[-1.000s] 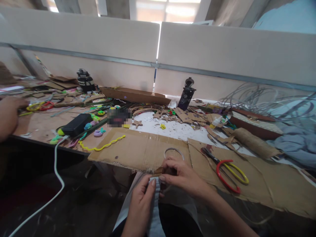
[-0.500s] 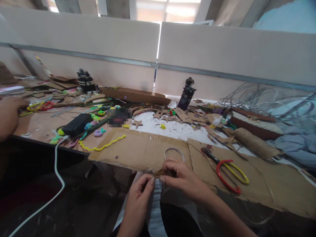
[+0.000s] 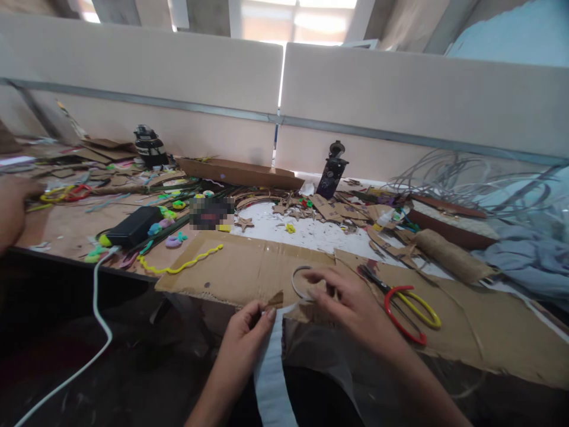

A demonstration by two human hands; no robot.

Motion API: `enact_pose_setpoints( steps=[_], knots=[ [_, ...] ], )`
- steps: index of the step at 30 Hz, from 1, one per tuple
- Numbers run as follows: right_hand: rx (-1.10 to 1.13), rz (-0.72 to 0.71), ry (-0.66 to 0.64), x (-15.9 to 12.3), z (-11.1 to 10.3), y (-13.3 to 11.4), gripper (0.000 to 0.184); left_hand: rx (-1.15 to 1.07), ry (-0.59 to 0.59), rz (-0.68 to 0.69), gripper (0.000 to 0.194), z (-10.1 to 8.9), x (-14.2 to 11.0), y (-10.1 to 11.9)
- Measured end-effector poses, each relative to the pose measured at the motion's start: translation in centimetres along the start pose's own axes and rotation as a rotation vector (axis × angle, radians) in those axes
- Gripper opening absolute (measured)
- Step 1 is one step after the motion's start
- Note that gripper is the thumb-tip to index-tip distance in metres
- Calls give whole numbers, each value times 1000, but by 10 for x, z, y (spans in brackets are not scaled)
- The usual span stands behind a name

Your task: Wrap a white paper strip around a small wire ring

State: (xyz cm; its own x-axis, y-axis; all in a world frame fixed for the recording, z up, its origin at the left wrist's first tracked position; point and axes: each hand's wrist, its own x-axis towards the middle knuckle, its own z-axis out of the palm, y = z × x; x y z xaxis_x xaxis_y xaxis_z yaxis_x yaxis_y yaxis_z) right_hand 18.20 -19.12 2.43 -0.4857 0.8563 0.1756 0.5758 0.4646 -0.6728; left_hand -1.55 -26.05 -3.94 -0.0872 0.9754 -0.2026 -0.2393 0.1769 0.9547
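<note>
My left hand [image 3: 251, 326] is closed, thumb and fingers pinching a small brown cardboard piece [image 3: 275, 300] at the near edge of the cardboard sheet [image 3: 249, 267]. Over the sheet, my right hand [image 3: 340, 296] has its thumb and forefinger apart at the right side of a thin pale ring [image 3: 296, 284]. Part of the ring is hidden by those fingers. To the right of that hand lie scissors [image 3: 400, 302] with one red and one yellow handle loop.
Another person's hand [image 3: 15, 204] rests at the far left. A black power bank [image 3: 136, 227] with a white cable [image 3: 100, 302] lies on the table. Behind are a dark bottle [image 3: 332, 172], cardboard scraps and a twine roll [image 3: 453, 255].
My right hand has let go of the brown cardboard piece and moved up and right to the ring. My left hand still holds the piece, shifted slightly left.
</note>
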Motion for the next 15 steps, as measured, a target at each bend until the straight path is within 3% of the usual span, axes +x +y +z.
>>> enact_pose_setpoints(
  steps=[3, 6, 10, 12, 15],
  knots=[
    [-193, 66, 129, -19, -30, 28, 28, -159, 48, -86, 36, -1, 1, -3],
    [-435, 133, 238, -45, -55, 77, 35, -251, 99, -122, 40, -1, 2, -6],
    [-607, 158, 222, -73, -69, 139, 38, -288, 140, -136, 47, 4, 4, -8],
    [-591, 176, 194, -80, -69, 153, 40, -301, 140, -134, 48, 7, 5, -9],
    [-573, 183, 199, -80, -65, 155, 42, -318, 140, -138, 48, 10, 4, -11]
  ],
)
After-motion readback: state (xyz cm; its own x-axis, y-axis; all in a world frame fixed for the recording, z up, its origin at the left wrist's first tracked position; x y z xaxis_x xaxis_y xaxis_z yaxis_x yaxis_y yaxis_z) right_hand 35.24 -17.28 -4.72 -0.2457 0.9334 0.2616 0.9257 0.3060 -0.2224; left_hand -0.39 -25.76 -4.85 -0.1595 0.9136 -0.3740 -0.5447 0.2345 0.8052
